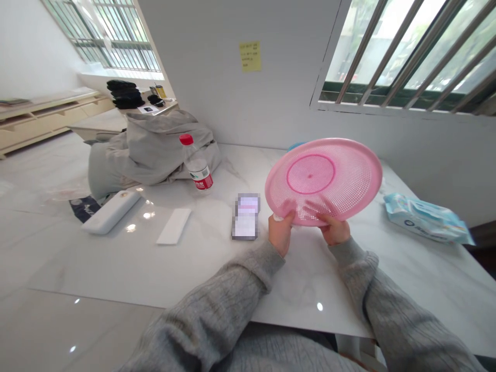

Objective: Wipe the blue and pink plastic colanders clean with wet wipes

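Both hands hold a round pink mesh plastic basket (310, 175) by its near rim, tilted up above the table so its inside faces me. My left hand (281, 232) pinches the rim at the lower left, thumb on top. My right hand (334, 229) grips the rim a little to the right, with its other fingers behind the mesh. A phone (246, 217) with a lit, blurred screen lies on the table just left of my left hand. Part of a blue thing (296, 146) shows behind the basket; the rest of it is hidden.
On the white marbled table (201, 274) stand a red-capped bottle (197, 164) and a grey cloth heap (155, 150). A white case (112, 212) and folded white paper (174, 226) lie left; a blue wipes pack (426, 217) lies right. A yellow note (250, 57) hangs on the wall.
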Demonstrator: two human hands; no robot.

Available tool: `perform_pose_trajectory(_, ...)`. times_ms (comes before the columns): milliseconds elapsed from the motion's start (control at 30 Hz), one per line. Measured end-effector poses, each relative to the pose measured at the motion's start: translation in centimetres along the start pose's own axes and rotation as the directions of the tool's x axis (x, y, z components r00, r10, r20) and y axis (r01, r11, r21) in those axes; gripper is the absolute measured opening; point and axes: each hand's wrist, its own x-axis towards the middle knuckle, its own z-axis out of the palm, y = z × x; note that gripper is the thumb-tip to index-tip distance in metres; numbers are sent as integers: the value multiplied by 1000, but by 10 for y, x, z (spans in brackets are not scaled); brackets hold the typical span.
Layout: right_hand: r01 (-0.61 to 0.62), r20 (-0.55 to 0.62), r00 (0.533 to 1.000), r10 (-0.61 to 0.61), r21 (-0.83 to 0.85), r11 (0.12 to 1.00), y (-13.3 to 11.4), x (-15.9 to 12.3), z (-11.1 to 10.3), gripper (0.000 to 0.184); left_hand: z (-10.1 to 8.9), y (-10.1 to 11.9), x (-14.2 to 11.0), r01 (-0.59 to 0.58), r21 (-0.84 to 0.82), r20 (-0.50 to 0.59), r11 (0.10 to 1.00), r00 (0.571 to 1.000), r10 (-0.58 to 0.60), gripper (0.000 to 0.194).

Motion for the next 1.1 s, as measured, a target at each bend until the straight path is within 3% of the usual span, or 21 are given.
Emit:
perform_pose_trajectory(133,-17,-30,999,17,27,999,-15,5,-4,42,-3,6,1,-34,115,69,993,997,26,49)
perform_pose_trajectory(233,-19,-89,996,25,70,997,-24,10,-9,43,-1,11,0,-47,150,154,988,988,24,50)
perform_pose_trajectory(433,48,-142,990,-24,171,984,-31,19,-23,44,6,17,-6,-2,-12,242,1000,970,4,54)
perform_pose_trajectory(533,-47,-106,992,65,165,985,-34,17,-23,39,7,18,-6,28,-80,233,996,973,-9,52)
perform_pose_trajectory(667,-259,56,966,253,149,954,-34,9,-18,43,6,15,-5,58,-137,234,989,972,-25,55)
perform_pose_trajectory(800,-329,105,942,318,106,938,-30,5,-13,42,8,13,-4,92,-94,180,991,981,-74,45)
perform_pose_trajectory(967,-240,-4,970,241,84,967,-23,9,-15,45,8,16,-6,42,-103,240,994,971,-16,49)
perform_pose_trajectory(1100,-188,-6,982,189,71,980,-25,6,-12,48,6,16,-7,-54,-32,319,998,946,62,48)
